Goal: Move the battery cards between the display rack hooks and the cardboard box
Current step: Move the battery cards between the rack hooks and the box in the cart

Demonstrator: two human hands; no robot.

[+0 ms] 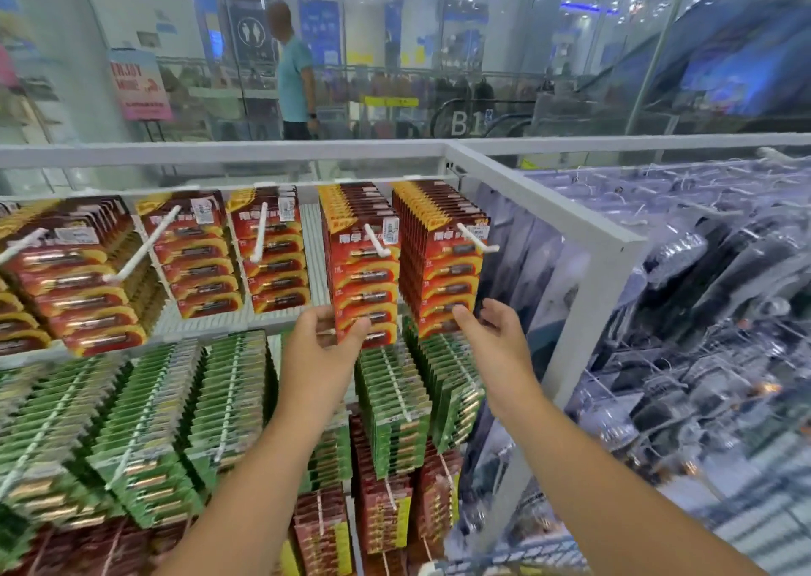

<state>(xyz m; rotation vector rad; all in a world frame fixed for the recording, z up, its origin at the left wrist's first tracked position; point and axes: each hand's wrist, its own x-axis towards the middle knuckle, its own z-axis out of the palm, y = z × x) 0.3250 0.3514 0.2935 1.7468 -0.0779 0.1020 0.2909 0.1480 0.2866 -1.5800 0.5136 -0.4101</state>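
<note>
A: On the far left, red-and-gold blister-carded battery packs hung on long white plastic display hooks. Stiff card, clear bubble fronts; probably slick.

B: Heavy?

A: Likely heavy in a stack, light singly. Best taken by the lower card edge, thumb in front, fingers behind.

B: And mid-rack?

A: Left hand pinching the bottom of the red battery card stack on the fourth hook, thumb on the front bubble. Cards hanging, not lifted off.

B: Further right?

A: Right hand gripping nothing, fingers loosely spread, index tip touching the lower edge of the rightmost red battery card stack.

B: Risks?

A: Punched hang-holes possibly tearing if tugged sideways; better slid straight along the hook. Green battery cards below, just beneath both hands.

B: Cardboard box?

A: Not in view.
</note>
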